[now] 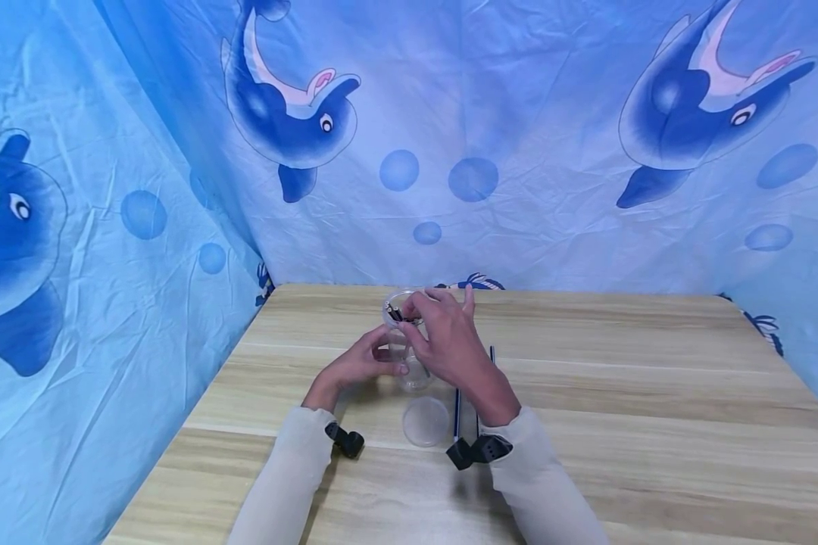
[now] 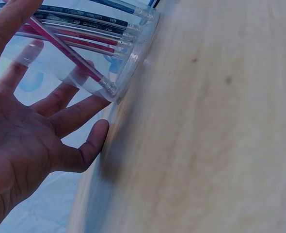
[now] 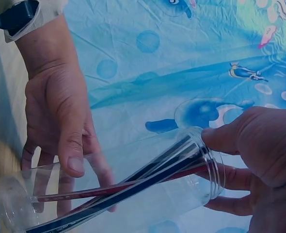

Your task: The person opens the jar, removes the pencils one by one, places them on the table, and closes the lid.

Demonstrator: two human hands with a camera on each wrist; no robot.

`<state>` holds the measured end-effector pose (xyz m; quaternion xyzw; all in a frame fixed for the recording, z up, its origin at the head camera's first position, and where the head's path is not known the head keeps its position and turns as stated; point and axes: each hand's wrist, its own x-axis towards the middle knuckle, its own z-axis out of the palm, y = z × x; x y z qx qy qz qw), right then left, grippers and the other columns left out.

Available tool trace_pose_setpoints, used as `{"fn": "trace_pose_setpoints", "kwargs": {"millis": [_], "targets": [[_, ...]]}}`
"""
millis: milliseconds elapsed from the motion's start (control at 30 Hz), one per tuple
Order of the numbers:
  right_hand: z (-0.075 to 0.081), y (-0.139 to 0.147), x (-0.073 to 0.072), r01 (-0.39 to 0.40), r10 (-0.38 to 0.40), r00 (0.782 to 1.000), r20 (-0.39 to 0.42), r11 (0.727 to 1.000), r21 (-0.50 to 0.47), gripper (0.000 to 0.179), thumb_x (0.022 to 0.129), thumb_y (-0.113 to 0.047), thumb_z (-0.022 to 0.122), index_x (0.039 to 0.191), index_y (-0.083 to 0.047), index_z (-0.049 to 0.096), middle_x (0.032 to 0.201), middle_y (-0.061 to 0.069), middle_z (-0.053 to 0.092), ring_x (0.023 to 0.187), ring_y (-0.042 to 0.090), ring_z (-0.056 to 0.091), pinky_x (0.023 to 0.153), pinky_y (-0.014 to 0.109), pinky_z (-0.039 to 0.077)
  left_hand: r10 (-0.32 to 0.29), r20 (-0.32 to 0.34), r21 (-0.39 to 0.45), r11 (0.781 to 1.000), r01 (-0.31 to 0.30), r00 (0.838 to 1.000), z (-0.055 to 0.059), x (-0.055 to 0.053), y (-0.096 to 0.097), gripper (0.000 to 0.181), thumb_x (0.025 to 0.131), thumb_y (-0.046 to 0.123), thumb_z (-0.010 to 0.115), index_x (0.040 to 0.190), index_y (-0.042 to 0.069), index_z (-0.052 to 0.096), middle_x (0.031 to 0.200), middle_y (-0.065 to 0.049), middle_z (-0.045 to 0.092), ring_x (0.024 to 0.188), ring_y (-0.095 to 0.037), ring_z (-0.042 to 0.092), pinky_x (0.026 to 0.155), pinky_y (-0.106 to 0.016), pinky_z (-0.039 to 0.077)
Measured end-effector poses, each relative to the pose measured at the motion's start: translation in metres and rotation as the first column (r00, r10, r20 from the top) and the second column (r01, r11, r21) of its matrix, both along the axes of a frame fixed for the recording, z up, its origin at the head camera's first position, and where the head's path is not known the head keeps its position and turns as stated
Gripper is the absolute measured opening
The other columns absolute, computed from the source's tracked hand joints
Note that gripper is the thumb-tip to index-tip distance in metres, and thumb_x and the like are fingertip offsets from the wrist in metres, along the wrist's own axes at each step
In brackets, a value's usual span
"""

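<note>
A clear plastic jar [image 1: 417, 377] stands upright on the table with several dark and red pencils [image 3: 128, 189] leaning inside it. My left hand [image 1: 363, 359] holds the jar's side, thumb in front and the other fingers spread behind, as the left wrist view shows. Over the jar's mouth is my right hand [image 1: 448, 333], its thumb touching the rim and other fingers at the rim's far side. Whether those fingers pinch a pencil or the rim is unclear. Pencil ends [image 1: 393, 312] show at the mouth beside the right fingers.
A round clear lid [image 1: 426, 421] lies on the wooden table [image 1: 627, 401] in front of the jar. Dark blue pencils [image 1: 457, 415] lie to its right, partly under the right forearm. Blue dolphin-print cloth [image 1: 545, 235] hangs behind the table and at its sides.
</note>
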<state>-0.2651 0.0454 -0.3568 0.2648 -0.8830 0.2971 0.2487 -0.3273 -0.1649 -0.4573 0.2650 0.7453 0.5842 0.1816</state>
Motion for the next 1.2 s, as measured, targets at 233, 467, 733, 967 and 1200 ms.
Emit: {"fn": "trace_pose_setpoints", "kwargs": {"millis": [233, 467, 733, 967, 1200], "targets": [[0.0021, 0.0023, 0.0000, -0.034, 0.034, 0.999, 0.009, 0.999, -0.019, 0.017, 0.090, -0.014, 0.075, 0.103, -0.013, 0.063, 0.094, 0.002, 0.073, 0.122, 0.030, 0.057, 0.110, 0.074, 0.008, -0.001, 0.007, 0.002, 1.000, 0.001, 1.000, -0.0012, -0.0013, -0.0010, 0.083, 0.085, 0.008, 0.079, 0.154, 0.024, 0.035, 0.139, -0.015, 0.051, 0.126, -0.037, 0.054, 0.103, -0.046, 0.046], [0.0018, 0.0040, -0.0008, -0.049, 0.049, 0.999, 0.011, 0.997, -0.053, 0.018, 0.089, -0.014, 0.076, 0.103, -0.011, 0.065, 0.095, 0.002, 0.073, 0.120, 0.030, 0.057, 0.112, 0.072, 0.011, -0.003, 0.005, 0.013, 1.000, 0.003, 1.000, 0.0000, -0.0025, -0.0004, 0.082, 0.085, 0.007, 0.079, 0.153, 0.023, 0.037, 0.140, -0.014, 0.051, 0.127, -0.037, 0.053, 0.103, -0.046, 0.045], [-0.0005, 0.0041, -0.0016, -0.050, 0.052, 0.998, 0.048, 0.998, -0.038, 0.017, 0.091, -0.016, 0.075, 0.104, -0.011, 0.066, 0.097, 0.001, 0.073, 0.127, 0.029, 0.051, 0.114, 0.070, 0.010, -0.015, 0.008, 0.029, 0.999, 0.015, 1.000, -0.0018, -0.0020, -0.0013, 0.084, 0.085, 0.008, 0.079, 0.155, 0.022, 0.034, 0.139, -0.015, 0.051, 0.126, -0.037, 0.054, 0.102, -0.044, 0.047], [-0.0023, 0.0029, -0.0023, -0.050, 0.051, 0.998, 0.042, 0.999, -0.015, 0.017, 0.092, -0.019, 0.073, 0.107, -0.013, 0.067, 0.098, -0.001, 0.072, 0.129, 0.031, 0.050, 0.113, 0.070, 0.011, -0.016, 0.002, 0.024, 1.000, 0.016, 1.000, -0.0035, -0.0027, -0.0026, 0.084, 0.085, 0.009, 0.080, 0.154, 0.022, 0.034, 0.139, -0.015, 0.051, 0.126, -0.037, 0.054, 0.103, -0.045, 0.046], [-0.0058, -0.0007, -0.0029, -0.029, 0.029, 1.000, -0.004, 0.998, 0.059, 0.022, 0.094, -0.028, 0.070, 0.115, -0.020, 0.069, 0.109, 0.001, 0.071, 0.130, 0.034, 0.048, 0.110, 0.073, 0.011, -0.027, 0.010, 0.043, 0.999, 0.027, 1.000, -0.0027, -0.0027, -0.0010, 0.077, 0.085, 0.006, 0.079, 0.151, 0.018, 0.040, 0.150, -0.011, 0.041, 0.128, -0.035, 0.052, 0.102, -0.043, 0.048]]}}
